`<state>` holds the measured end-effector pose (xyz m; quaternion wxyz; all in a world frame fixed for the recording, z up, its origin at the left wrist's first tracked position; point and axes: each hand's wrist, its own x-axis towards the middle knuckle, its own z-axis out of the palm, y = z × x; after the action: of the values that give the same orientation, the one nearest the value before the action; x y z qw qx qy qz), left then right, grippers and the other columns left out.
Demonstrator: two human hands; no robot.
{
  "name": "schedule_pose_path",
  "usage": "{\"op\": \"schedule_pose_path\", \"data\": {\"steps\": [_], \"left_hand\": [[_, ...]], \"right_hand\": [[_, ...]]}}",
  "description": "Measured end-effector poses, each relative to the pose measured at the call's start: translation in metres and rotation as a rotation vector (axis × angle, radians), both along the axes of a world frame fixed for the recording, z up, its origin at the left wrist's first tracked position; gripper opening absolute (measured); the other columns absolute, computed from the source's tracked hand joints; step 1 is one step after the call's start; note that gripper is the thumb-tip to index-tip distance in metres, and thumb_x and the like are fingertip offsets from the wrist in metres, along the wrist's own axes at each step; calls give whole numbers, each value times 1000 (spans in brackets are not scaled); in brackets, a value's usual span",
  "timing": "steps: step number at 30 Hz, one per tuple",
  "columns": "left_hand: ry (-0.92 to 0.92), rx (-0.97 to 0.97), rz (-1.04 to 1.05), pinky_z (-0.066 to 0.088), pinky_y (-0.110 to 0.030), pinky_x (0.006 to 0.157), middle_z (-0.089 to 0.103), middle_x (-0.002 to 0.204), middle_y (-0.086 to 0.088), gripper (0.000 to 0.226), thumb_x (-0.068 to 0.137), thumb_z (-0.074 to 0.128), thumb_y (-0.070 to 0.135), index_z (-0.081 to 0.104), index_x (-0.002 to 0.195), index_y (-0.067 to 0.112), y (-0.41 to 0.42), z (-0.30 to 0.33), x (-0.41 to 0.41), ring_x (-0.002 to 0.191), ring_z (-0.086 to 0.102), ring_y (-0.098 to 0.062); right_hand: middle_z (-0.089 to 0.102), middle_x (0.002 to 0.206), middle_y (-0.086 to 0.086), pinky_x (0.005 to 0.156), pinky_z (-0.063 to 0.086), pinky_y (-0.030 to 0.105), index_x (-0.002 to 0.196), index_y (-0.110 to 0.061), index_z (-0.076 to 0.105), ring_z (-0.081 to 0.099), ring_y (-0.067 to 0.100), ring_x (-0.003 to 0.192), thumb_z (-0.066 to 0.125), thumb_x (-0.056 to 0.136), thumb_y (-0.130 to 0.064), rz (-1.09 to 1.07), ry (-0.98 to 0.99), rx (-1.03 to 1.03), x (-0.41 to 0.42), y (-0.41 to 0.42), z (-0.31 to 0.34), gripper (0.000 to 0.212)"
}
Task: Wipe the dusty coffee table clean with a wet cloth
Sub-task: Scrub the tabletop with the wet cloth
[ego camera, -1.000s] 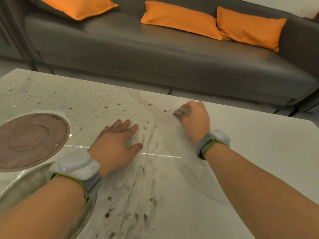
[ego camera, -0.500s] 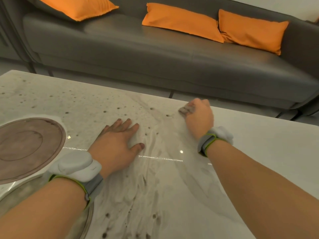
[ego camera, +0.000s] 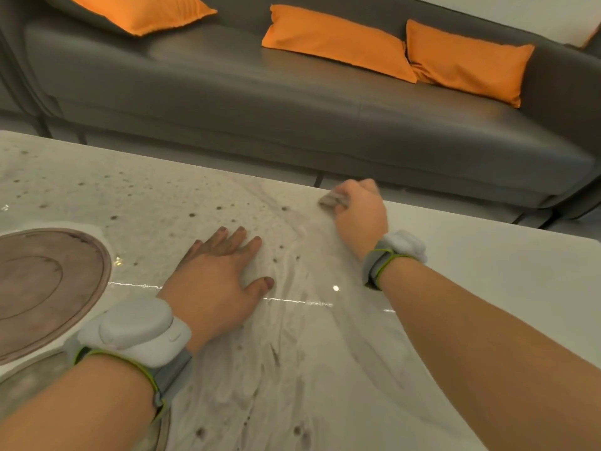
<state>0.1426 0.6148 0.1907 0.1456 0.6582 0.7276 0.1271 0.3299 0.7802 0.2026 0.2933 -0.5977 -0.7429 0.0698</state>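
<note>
Your right hand (ego camera: 359,216) has its grip curled tight around a small greyish cloth (ego camera: 333,200), pressing it to the worktop (ego camera: 487,288) near its far edge, right of the frame's centre. Your left hand (ego camera: 216,281) lies flat on the worktop with fingers straight and spread, holding nothing, in the middle of the frame. Dark specks and smeared grey streaks cover the surface around and below both hands, while the right part looks pale and plain. Both wrists carry white bands with grey straps; no writing can be read on them. At the left edge sits a round brown disc (ego camera: 45,288). Across the top runs a grey sofa (ego camera: 292,109) with orange cushions (ego camera: 335,40).
</note>
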Motion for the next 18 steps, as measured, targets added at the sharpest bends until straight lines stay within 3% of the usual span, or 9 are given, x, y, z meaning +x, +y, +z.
{"op": "schedule_pose_path", "data": {"steps": [2, 4, 8, 11, 15, 18], "left_hand": [[0, 3, 3, 0, -35, 121, 2, 160, 13, 71, 89, 33, 66, 11, 151, 40, 0, 0, 0, 148, -5, -10], [-1, -3, -1, 0, -35, 121, 1, 160, 13, 72, 89, 33, 66, 10, 151, 39, 0, 1, 1, 148, -5, -11], [3, -1, 5, -2, -35, 121, -1, 160, 14, 71, 90, 32, 65, 8, 151, 40, 2, 0, 1, 147, -7, -10], [13, 4, 7, -3, -35, 120, -2, 160, 14, 70, 90, 32, 65, 8, 151, 40, 3, -2, 2, 147, -8, -10], [11, 5, 12, -3, -35, 120, -1, 160, 15, 70, 89, 33, 65, 9, 151, 41, 5, -4, 1, 147, -7, -9], [14, -11, 11, 0, -34, 120, 1, 160, 13, 71, 89, 35, 64, 10, 151, 39, 5, -2, 1, 148, -5, -10]], "right_hand": [[54, 112, 3, 82, 40, 21, 107, -18, 67, 58, 22, 97, 63, 84, -13, 265, -36, 3, -15, -10, 2, 24], [57, 110, 3, 86, 42, 23, 107, -22, 69, 59, 21, 100, 69, 83, -20, 303, -17, -30, -16, -7, 8, 24], [54, 118, 8, 79, 37, 22, 107, -22, 66, 58, 26, 102, 69, 84, -32, -178, 162, -16, 11, 21, 15, 26], [44, 126, 12, 82, 40, 29, 112, -14, 57, 56, 36, 102, 60, 89, -29, -385, 38, -100, 13, 37, 11, 28], [48, 120, 11, 80, 42, 31, 107, -14, 61, 57, 35, 99, 58, 90, -28, -148, -89, -18, -26, 35, 5, 22], [55, 117, 9, 83, 42, 29, 109, -21, 65, 57, 31, 104, 66, 86, -30, 108, -144, -91, -47, 22, 15, 25]]}}
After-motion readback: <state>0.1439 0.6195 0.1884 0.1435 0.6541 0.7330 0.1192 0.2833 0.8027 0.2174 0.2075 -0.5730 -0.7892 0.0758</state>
